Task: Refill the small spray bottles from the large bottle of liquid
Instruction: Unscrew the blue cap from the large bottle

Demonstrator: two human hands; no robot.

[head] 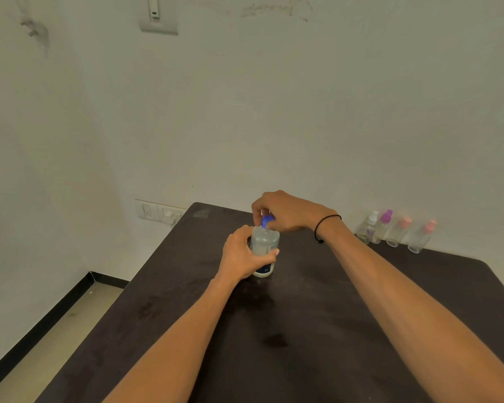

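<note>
While left hand (242, 254) grips clear large bottle (264, 245), right hand (285, 212) pinches blue cap (266, 221).

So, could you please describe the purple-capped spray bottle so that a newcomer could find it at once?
Start at the dark table and look to its far right edge, where four small clear spray bottles stand in a row against the white wall. The purple-capped spray bottle is second from the left, between a white-capped bottle and a pink-capped one. Its cap alone is purple.
</note>
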